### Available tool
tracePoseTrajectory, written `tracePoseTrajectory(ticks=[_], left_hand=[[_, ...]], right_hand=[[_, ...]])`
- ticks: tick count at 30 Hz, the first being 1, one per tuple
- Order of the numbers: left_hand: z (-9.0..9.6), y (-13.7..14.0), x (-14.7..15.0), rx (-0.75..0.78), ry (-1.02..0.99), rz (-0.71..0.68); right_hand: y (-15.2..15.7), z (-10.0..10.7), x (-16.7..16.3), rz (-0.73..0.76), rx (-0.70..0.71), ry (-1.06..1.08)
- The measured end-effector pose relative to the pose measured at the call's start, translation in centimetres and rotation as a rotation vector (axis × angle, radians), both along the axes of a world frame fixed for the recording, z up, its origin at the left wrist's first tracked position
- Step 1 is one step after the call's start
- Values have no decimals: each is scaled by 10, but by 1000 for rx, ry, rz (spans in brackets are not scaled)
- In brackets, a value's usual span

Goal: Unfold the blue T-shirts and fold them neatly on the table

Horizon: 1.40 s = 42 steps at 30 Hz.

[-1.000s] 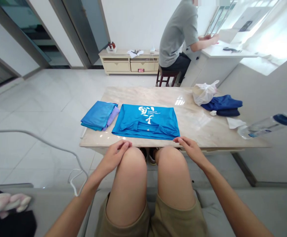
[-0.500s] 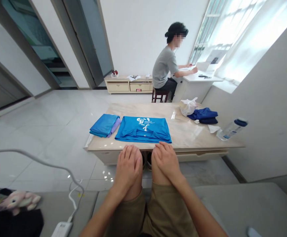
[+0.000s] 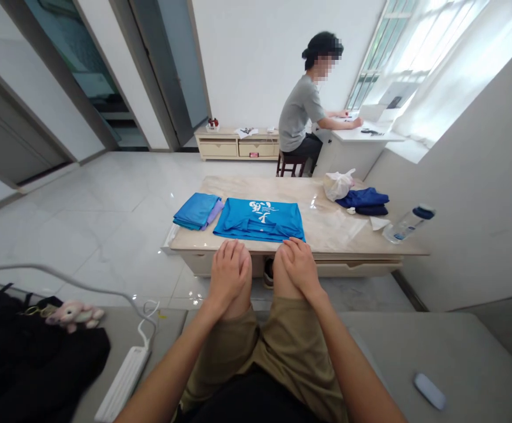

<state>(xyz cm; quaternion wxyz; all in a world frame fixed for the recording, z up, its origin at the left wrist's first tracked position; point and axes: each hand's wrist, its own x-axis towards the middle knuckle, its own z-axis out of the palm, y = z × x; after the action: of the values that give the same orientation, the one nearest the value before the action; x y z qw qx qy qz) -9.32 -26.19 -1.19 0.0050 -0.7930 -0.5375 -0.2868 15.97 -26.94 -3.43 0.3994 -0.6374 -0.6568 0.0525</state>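
Note:
My left hand (image 3: 228,269) rests flat over my left knee, its fingers stretched out and holding nothing. On the other knee lies my right hand (image 3: 300,265), also with extended fingers and nothing in it; its fingertips are close to the front edge of the coffee table (image 3: 326,235). Just beyond both hands a blue T-shirt (image 3: 260,220) with white lettering lies folded in a wide rectangle, collar toward me. Left of it is a stack of folded blue clothes (image 3: 197,211) with a lilac piece (image 3: 213,214) showing at its side.
A white plastic bag (image 3: 339,185), dark blue clothing (image 3: 365,200) and a clear water bottle (image 3: 408,224) stand on the table's right. A person (image 3: 302,108) sits at a white desk (image 3: 352,147). A power strip (image 3: 126,376), plush toy (image 3: 74,315) and white oblong object (image 3: 429,390) lie on the sofa.
The camera view has tilted down and shifted slightly left, so more of the sofa shows. Both hands stay on the knees, and the clothes have not moved on the table.

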Motion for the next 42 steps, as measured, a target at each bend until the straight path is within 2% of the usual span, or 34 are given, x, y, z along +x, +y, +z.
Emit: tracePoseTrajectory(ticks=[4,11,14,19,23,27,29,31,35,37,39,42], left_hand=[[-3,4,-15,29,7,52],[-19,17,-86,1,-106,97],[-22,23,-100,-2,-120,81],[-24,30,-93,10,-115,84],[-26,23,-80,11,-112,72],[-23,13,-68,-2,-106,50],[-21,11,-65,-8,-109,46],[-20,11,-64,-2,-113,43],[-22,16,-68,20,-110,48],[-22,17,-69,11,-103,59],[-22,14,-69,-13,-92,82],[-20,5,-68,-33,-35,136]], right_hand=[[-1,-1,5,-13,2,24],[9,-4,22,-36,-16,176],[13,-4,22,-28,-21,210],[7,-5,20,-44,3,168],[-6,-9,27,-66,16,120],[-6,2,39,-52,2,23],[12,17,44,-5,-18,-1],[44,40,47,24,-35,7],[131,89,40,65,-82,17],[172,101,33,86,-93,-1],[203,98,32,101,-112,-44],[227,67,49,84,-137,-101]])
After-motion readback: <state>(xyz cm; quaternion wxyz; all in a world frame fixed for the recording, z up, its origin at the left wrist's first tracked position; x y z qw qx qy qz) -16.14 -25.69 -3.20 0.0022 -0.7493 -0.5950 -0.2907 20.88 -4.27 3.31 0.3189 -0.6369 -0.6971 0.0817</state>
